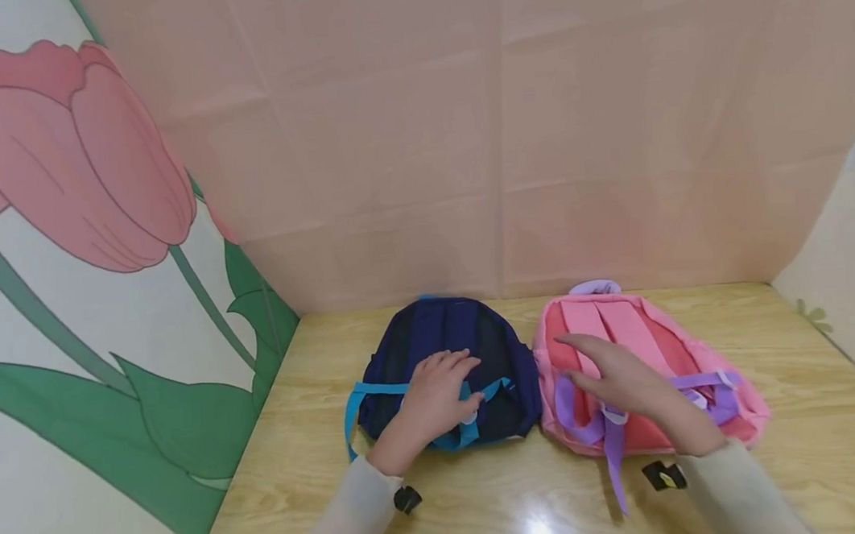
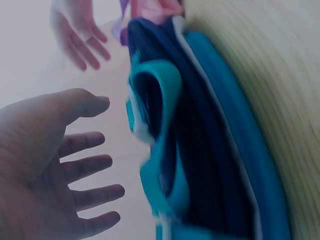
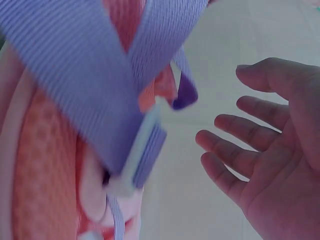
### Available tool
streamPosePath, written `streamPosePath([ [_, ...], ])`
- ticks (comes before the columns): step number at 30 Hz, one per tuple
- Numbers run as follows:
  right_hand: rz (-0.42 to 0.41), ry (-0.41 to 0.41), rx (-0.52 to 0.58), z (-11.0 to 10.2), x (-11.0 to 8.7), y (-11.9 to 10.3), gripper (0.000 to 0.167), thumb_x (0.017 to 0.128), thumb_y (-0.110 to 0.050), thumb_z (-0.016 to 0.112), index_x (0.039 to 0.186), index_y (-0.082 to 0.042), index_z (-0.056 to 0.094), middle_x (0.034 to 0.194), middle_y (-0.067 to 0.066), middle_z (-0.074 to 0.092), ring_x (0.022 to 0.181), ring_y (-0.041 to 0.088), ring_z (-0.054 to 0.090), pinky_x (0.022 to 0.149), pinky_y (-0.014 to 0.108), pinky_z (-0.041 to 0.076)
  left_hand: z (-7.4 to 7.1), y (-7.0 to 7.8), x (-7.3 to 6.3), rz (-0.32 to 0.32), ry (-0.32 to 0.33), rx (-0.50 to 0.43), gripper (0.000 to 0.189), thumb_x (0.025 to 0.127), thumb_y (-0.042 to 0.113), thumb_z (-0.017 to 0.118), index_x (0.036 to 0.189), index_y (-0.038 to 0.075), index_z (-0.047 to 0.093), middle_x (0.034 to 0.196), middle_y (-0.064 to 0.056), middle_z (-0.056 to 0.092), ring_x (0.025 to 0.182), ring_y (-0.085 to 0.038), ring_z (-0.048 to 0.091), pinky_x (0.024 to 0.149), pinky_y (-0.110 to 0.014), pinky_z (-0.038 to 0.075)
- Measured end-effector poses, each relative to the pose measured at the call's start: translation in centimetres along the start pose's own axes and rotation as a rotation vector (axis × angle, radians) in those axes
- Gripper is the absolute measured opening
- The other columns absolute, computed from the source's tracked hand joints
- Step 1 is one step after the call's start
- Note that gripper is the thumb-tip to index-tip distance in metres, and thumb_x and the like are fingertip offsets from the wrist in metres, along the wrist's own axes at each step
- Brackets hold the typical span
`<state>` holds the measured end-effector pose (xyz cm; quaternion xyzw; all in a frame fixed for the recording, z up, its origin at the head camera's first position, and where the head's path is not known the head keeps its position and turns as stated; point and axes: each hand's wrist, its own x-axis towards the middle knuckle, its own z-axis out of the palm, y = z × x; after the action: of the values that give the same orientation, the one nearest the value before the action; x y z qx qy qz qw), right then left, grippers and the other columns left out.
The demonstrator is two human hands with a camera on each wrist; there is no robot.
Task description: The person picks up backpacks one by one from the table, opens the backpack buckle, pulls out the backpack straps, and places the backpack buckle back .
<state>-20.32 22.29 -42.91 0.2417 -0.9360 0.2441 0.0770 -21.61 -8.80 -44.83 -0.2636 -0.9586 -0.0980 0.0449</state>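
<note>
Step in hand: I judge this to be a hands-clear stage over two bags, either approach or release; one moment does not let me tell which.

Work position: a navy fabric backpack with dark panels [image 1: 463, 321] and a pink fabric backpack with a coral back panel [image 1: 637, 330] lie side by side on the pale wood-grain table [image 1: 266, 509], strap side up. Their adjoining sides appear to meet.

Left hand [image 1: 437, 395]: above the navy backpack, fingers spread, holding nothing. In the left wrist view I read a gap between the fingertips and the looped turquoise webbing strap [image 2: 167, 77].

Right hand [image 1: 625, 379]: above the pink backpack, fingers extended and slightly parted, holding nothing. In the right wrist view it stands apart from the lilac ribbed webbing strap [image 3: 75, 80] and its whitish buckle [image 3: 137, 155].

Next move: if handling is to continue, I judge that each hand must lower and close on a strap or the bag body. Caution: the straps lie loose and looped; a finger could snag one.
</note>
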Motion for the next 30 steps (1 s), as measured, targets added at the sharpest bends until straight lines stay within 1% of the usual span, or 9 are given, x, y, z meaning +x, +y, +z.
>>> streamPosePath([
  [3, -0.006, -0.004, 0.021, 0.5, 0.6, -0.5, 0.055, 0.091, -0.011, 0.074, 0.142, -0.001, 0.054, 0.133, 0.022, 0.062, 0.119, 0.039, 0.059, 0.101, 0.06, 0.046, -0.2, -1.2, -0.6, -0.012, 0.005, 0.013, 0.055, 0.095, 0.046, 0.068, 0.144, 0.024, 0.057, 0.152, 0.0, 0.05, 0.139, -0.028, 0.046, 0.113, -0.05, 0.037],
  [6, -0.051, 0.015, 0.04, 1.1, 1.3, -1.0, 0.053, 0.091, -0.01, 0.074, 0.139, 0.001, 0.056, 0.13, 0.021, 0.064, 0.118, 0.037, 0.061, 0.1, 0.058, 0.047, -0.3, -2.4, -1.3, -0.008, 0.013, 0.02, 0.055, 0.095, 0.046, 0.068, 0.143, 0.022, 0.057, 0.152, 0.0, 0.051, 0.138, -0.028, 0.047, 0.111, -0.05, 0.039],
  [9, -0.066, 0.019, 0.043, 1.7, 2.0, -1.8, 0.052, 0.091, -0.013, 0.075, 0.137, 0.002, 0.057, 0.129, 0.02, 0.065, 0.116, 0.036, 0.063, 0.099, 0.056, 0.048, -0.4, -3.5, -1.8, 0.005, 0.021, 0.016, 0.054, 0.095, 0.045, 0.067, 0.143, 0.021, 0.058, 0.151, -0.001, 0.052, 0.137, -0.027, 0.048, 0.11, -0.05, 0.041],
  [12, -0.047, -0.006, 0.041, 2.3, 2.5, -2.8, 0.053, 0.092, -0.017, 0.075, 0.139, 0.001, 0.056, 0.132, 0.021, 0.063, 0.116, 0.036, 0.063, 0.1, 0.056, 0.048, -0.5, -4.5, -2.4, 0.011, 0.019, 0.005, 0.053, 0.096, 0.043, 0.067, 0.142, 0.02, 0.058, 0.15, -0.002, 0.053, 0.137, -0.027, 0.049, 0.109, -0.051, 0.042],
  [13, -0.04, -0.019, 0.042, 2.5, 2.6, -3.2, 0.054, 0.093, -0.018, 0.074, 0.14, 0.0, 0.055, 0.132, 0.02, 0.063, 0.114, 0.036, 0.063, 0.1, 0.055, 0.048, -0.4, -4.9, -2.6, 0.011, 0.019, 0.005, 0.053, 0.096, 0.042, 0.068, 0.142, 0.02, 0.058, 0.15, -0.003, 0.052, 0.137, -0.027, 0.048, 0.109, -0.051, 0.042],
  [17, -0.061, -0.036, 0.061, 3.4, 3.3, -4.1, 0.053, 0.094, -0.017, 0.073, 0.141, -0.001, 0.054, 0.135, 0.021, 0.06, 0.118, 0.038, 0.061, 0.103, 0.056, 0.046, -0.3, -6.1, -3.1, 0.006, 0.027, 0.004, 0.053, 0.095, 0.041, 0.069, 0.142, 0.019, 0.059, 0.15, -0.004, 0.053, 0.136, -0.027, 0.049, 0.108, -0.051, 0.043],
  [21, -0.07, -0.032, 0.059, 4.4, 3.9, -4.5, 0.053, 0.094, -0.018, 0.073, 0.141, -0.002, 0.055, 0.136, 0.022, 0.06, 0.124, 0.04, 0.058, 0.105, 0.056, 0.044, -0.2, -6.8, -3.4, 0.011, 0.022, 0.009, 0.053, 0.095, 0.04, 0.07, 0.142, 0.017, 0.059, 0.149, -0.005, 0.054, 0.134, -0.028, 0.05, 0.107, -0.05, 0.044],
  [25, -0.05, -0.027, 0.044, 5.4, 4.4, -5.1, 0.053, 0.094, -0.021, 0.072, 0.141, -0.003, 0.056, 0.137, 0.022, 0.06, 0.127, 0.04, 0.057, 0.107, 0.055, 0.043, -0.3, -7.2, -3.4, 0.029, 0.012, 0.002, 0.053, 0.095, 0.04, 0.07, 0.141, 0.015, 0.059, 0.148, -0.007, 0.055, 0.133, -0.029, 0.051, 0.106, -0.051, 0.045],
  [30, -0.021, -0.063, 0.08, 6.3, 5.2, -6.2, 0.052, 0.095, -0.023, 0.071, 0.141, -0.004, 0.055, 0.14, 0.02, 0.058, 0.13, 0.038, 0.054, 0.108, 0.054, 0.043, -0.4, -7.6, -3.1, 0.029, 0.011, -0.007, 0.052, 0.095, 0.039, 0.071, 0.139, 0.014, 0.061, 0.145, -0.008, 0.057, 0.131, -0.03, 0.052, 0.105, -0.051, 0.045],
])
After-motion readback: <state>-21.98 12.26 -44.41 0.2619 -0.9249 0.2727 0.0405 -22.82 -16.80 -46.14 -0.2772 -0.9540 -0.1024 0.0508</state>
